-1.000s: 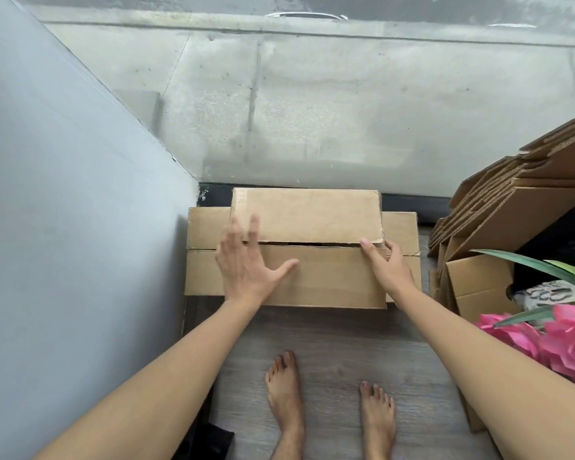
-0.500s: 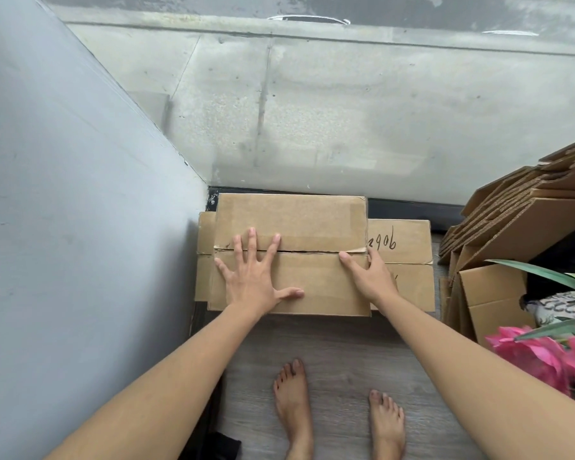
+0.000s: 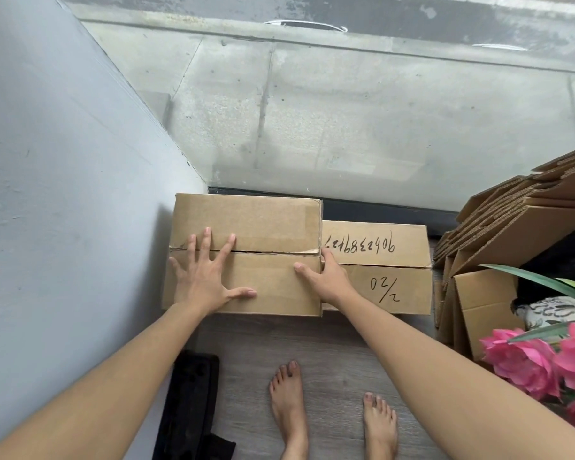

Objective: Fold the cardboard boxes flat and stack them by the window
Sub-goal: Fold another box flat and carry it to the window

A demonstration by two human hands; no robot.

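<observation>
A flattened brown cardboard box (image 3: 263, 224) lies on top of the stack at the window, pushed against the left wall. Under it a second flat box (image 3: 379, 267) with black handwritten numbers sticks out to the right. My left hand (image 3: 206, 277) presses flat on the top box, fingers spread across its centre seam. My right hand (image 3: 326, 277) holds the top box's right edge, thumb on top and fingers over the side.
The window glass (image 3: 346, 127) rises just behind the stack, and a grey wall (image 3: 63, 194) closes the left. More folded cardboard (image 3: 512, 220) leans at the right above an open box (image 3: 485, 307). Pink flowers (image 3: 538, 363) and a black object (image 3: 190, 403) sit near my bare feet.
The top box has slid left toward the wall, uncovering the written numbers on the box beneath. Both hands moved left with it.
</observation>
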